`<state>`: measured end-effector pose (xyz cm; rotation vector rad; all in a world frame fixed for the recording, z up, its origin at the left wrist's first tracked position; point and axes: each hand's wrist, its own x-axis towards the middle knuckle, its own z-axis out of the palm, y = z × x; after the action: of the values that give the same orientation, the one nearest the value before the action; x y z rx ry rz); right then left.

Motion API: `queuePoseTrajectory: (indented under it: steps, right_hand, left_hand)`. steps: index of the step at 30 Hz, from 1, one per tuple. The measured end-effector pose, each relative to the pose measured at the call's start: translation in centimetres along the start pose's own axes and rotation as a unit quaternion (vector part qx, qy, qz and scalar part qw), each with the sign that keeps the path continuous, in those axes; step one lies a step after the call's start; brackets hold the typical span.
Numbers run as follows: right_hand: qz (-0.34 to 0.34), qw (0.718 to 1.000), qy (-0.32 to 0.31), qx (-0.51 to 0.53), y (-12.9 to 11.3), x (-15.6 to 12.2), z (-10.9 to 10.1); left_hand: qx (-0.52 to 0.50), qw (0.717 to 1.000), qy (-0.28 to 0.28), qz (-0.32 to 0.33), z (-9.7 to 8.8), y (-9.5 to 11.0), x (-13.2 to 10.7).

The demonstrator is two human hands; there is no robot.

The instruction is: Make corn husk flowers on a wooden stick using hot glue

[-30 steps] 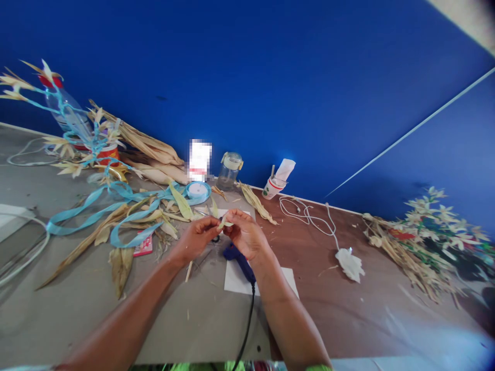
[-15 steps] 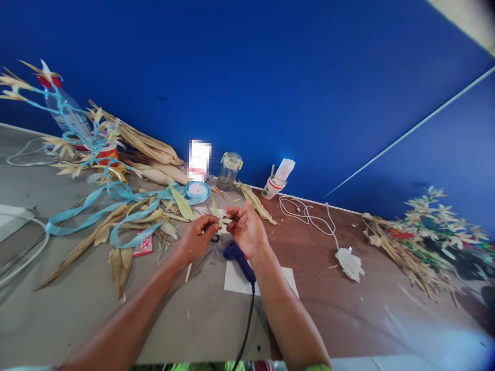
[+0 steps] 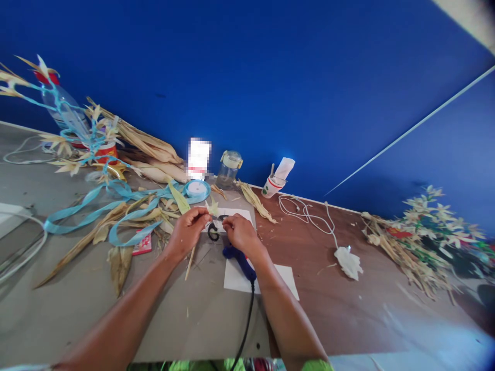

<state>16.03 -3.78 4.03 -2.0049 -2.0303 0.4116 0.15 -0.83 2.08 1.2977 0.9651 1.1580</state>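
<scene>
My left hand (image 3: pixel 189 230) is closed, its fingertips pinched at a small pale corn husk flower (image 3: pixel 212 207) whose petals stick up beyond them. My right hand (image 3: pixel 243 234) is closed too, fingers bent down just to the right. What its fingertips hold is hidden. Between the hands shows a black loop (image 3: pixel 212 232), which looks like a scissors handle, over a white paper sheet (image 3: pixel 246 213). A dark blue glue gun (image 3: pixel 243 264) lies under my right wrist on another white sheet (image 3: pixel 232 281), its black cord running toward me.
Left are blue ribbon (image 3: pixel 91 202) with a spool (image 3: pixel 197 190), dry husks (image 3: pixel 104 221) and a wrapped blue branch (image 3: pixel 64 111). Along the wall stand a glass jar (image 3: pixel 229 167) and a paper cup (image 3: pixel 271 186). White cable (image 3: pixel 309 221) and husk flowers (image 3: pixel 433 216) lie right.
My hands have moved apart. The husk flower, between both hands before, is now at my left fingertips. My right hand has turned down and its fingers have closed; the black loop shows more.
</scene>
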Motion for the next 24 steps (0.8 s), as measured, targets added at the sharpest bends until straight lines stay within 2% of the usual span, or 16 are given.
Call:
queuePoseTrajectory:
  steps: [8,15,17,20,24]
  right_hand:
    - [-0.024,0.994,-0.026,-0.107,-0.5,0.0,1.7]
    - [-0.014,0.996,-0.014,-0.09,-0.9,0.2,2.2]
    - [-0.012,1.0,-0.008,-0.026,-0.4,0.5,2.1]
    - [0.004,0.988,0.007,0.157,0.6,1.1,1.8]
    - [0.016,0.915,0.041,0.401,0.8,1.2,1.2]
  left_hand:
    - [-0.006,1.0,-0.009,-0.014,0.0,-0.1,0.0]
    - [-0.008,1.0,-0.007,-0.018,0.1,0.0,0.0]
    - [-0.012,1.0,-0.009,-0.018,0.1,-0.1,0.0]
    - [-0.031,0.999,-0.013,-0.012,0.1,0.1,0.0]
    - [-0.059,0.998,-0.026,-0.028,0.2,0.6,-0.2]
